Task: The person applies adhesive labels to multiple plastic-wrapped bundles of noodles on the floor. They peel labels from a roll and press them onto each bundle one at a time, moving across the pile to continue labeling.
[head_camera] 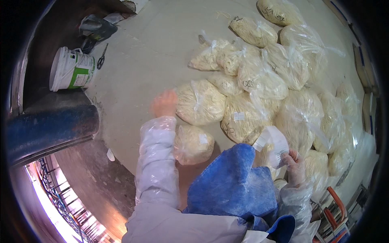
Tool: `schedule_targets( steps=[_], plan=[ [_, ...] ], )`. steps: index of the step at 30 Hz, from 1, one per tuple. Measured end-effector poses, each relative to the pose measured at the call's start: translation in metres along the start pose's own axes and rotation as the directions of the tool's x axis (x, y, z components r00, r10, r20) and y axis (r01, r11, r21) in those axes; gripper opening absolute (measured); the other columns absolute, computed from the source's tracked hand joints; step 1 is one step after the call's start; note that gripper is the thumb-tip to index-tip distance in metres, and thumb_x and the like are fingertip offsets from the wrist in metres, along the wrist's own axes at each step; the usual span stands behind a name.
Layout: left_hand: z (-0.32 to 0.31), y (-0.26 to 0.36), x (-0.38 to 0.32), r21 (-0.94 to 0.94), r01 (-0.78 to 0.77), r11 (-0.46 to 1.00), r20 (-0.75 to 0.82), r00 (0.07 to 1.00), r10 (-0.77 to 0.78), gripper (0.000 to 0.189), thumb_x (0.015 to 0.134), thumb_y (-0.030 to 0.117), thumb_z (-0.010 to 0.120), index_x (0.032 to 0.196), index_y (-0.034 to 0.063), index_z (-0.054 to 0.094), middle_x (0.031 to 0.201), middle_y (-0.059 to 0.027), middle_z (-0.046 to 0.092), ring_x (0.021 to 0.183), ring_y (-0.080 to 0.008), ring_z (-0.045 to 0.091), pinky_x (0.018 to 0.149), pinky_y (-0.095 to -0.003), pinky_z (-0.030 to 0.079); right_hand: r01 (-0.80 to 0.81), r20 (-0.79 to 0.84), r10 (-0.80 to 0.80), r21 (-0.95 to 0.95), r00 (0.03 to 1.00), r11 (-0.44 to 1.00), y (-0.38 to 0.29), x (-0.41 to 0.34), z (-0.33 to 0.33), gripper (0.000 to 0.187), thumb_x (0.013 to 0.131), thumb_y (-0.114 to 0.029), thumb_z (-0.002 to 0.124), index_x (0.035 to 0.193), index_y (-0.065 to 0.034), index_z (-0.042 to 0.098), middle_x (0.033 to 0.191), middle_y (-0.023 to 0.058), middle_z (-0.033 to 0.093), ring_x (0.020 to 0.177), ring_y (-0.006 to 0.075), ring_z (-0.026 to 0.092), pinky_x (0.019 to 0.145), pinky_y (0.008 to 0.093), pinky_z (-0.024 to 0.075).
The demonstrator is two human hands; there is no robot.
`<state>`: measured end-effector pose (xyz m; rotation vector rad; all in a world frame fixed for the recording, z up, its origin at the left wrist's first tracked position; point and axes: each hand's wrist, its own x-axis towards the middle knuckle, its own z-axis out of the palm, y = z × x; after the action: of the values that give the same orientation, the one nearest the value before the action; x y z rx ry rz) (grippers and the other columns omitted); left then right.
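My left hand [165, 103], blurred, is at the left edge of a clear plastic bag of pale noodle-like strands [200, 103]; whether it touches the bag cannot be told. A smaller tied bag with a white label [194, 145] lies beside my left sleeve. In a thin clear glove, my right hand [293, 165] pinches a curled strip of white printed labels [275, 147]. Just beyond the strip sits a large bag [243, 118] that bears a white label and black handwriting.
Several more filled bags [263, 79] cover the right side. At the left stand a white bucket [74, 70], scissors [102, 57] and a dark blue cylindrical object [51, 130]. An orange-handled metal frame [335, 200] is at lower right. Blue cloth [231, 185] hangs before me.
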<state>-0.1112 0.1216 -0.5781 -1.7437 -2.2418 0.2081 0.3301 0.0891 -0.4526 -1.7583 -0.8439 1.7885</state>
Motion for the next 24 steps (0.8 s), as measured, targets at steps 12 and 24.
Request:
schedule_targets(
  steps=[12,24],
  plan=[
    [0.046,0.067,-0.047,-0.327,0.114,0.938,0.157,0.985,-0.065,0.058,0.08,0.031,0.052,0.127,-0.0022,0.043,0.132,-0.0198,0.043,0.127,-0.03,0.035,0.105,-0.0452,0.026,0.009,0.072,-0.007,-0.03,0.997,1.0,0.005,0.005,0.017,0.02,0.084,-0.012,0.061,0.099,0.0014,0.06,0.079,0.0027,0.063,0.069,0.0093,0.056,0.064,0.0236,0.0453],
    [-0.046,0.161,0.07,-0.836,-0.237,0.496,-0.191,0.971,0.141,0.024,0.083,0.014,0.054,0.103,0.0038,0.062,0.098,-0.0156,0.062,0.094,-0.0324,0.057,0.085,-0.0398,0.045,-0.007,-0.006,0.007,0.02,1.0,1.0,-0.008,-0.013,-0.008,0.018,0.085,-0.012,0.057,0.097,0.0008,0.063,0.079,0.0033,0.063,0.07,0.0095,0.056,0.064,0.0239,0.0455]
  ],
)
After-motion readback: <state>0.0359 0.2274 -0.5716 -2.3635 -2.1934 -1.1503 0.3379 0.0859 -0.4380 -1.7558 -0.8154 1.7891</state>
